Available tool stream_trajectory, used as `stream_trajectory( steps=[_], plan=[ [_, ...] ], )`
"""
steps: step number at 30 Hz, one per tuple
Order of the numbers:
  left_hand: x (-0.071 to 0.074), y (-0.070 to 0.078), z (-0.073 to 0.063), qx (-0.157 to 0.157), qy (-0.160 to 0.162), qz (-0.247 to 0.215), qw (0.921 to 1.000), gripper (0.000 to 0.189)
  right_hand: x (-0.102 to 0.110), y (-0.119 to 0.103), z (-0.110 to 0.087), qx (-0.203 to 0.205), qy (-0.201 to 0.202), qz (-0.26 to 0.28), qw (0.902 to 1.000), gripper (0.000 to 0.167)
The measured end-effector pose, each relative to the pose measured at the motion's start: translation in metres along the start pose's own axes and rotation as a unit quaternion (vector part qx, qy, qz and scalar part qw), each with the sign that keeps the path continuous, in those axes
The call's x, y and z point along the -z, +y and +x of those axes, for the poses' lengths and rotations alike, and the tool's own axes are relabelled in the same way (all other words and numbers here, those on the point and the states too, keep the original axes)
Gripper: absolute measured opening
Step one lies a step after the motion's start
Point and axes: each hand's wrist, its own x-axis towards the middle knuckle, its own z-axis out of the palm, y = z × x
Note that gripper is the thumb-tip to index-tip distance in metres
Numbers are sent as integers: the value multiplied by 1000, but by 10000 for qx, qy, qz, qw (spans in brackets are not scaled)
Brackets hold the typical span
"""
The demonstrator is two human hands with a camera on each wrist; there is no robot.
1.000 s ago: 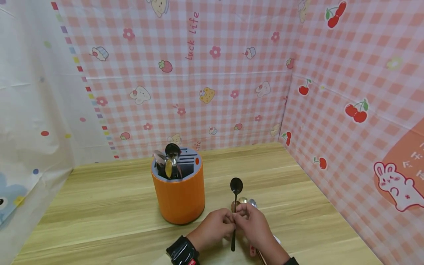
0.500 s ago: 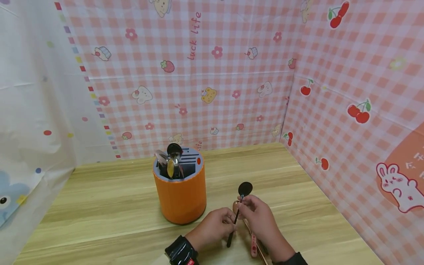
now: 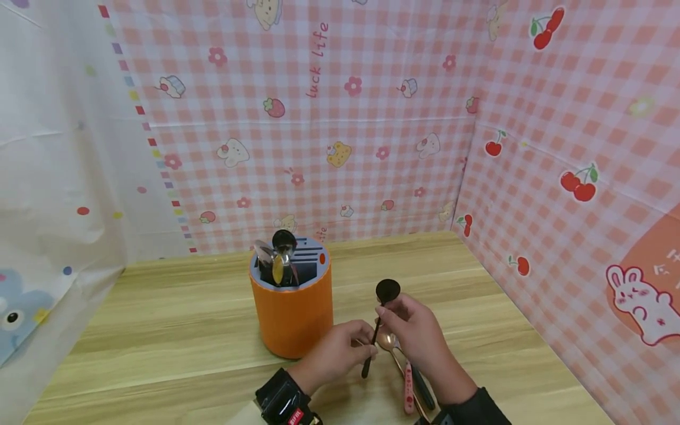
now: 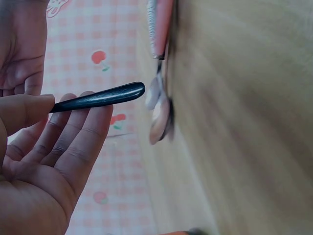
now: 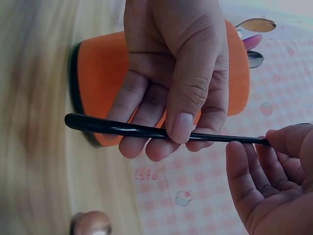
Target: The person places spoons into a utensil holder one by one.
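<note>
A black spoon (image 3: pixel 388 290) is held tilted above the table, its bowl up and away from me. My left hand (image 3: pixel 340 350) pinches the lower handle between thumb and fingers, clearly seen in the right wrist view, where the black handle (image 5: pixel 122 128) crosses the fingertips. My right hand (image 3: pixel 417 336) pinches the spoon's neck just below the bowl. Under the right hand lie a copper-coloured spoon (image 3: pixel 386 340), a pink-handled utensil (image 3: pixel 408 386) and a dark-handled one (image 3: pixel 423 389), partly hidden by that hand and wrist.
Left of the hands stands an orange cutlery holder (image 3: pixel 292 321) with a grey slotted top. Several spoons (image 3: pixel 278 268) stick up from its open compartment. Checked cloth walls (image 3: pixel 340 124) border the wooden table (image 3: pixel 175 330) at the back and right.
My right hand has slid up the black spoon towards its bowl, and its pinch is now near the neck. The spoon has gone from nearly upright to leaning right. The left hand still pinches the handle.
</note>
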Motion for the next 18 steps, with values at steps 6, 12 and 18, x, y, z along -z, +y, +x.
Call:
stream_trajectory(
  steps=[6,12,18],
  plan=[
    [12,12,-4,-56,48,56,10000,7,-1,-13,4,85,-65,92,9999,13],
    [23,23,-9,-574,244,339,9975,5,1,-31,4,272,-199,206,9992,18],
    [36,39,-14,-907,433,530,9935,7,3,-53,9,511,-279,174,9982,19]
  ],
)
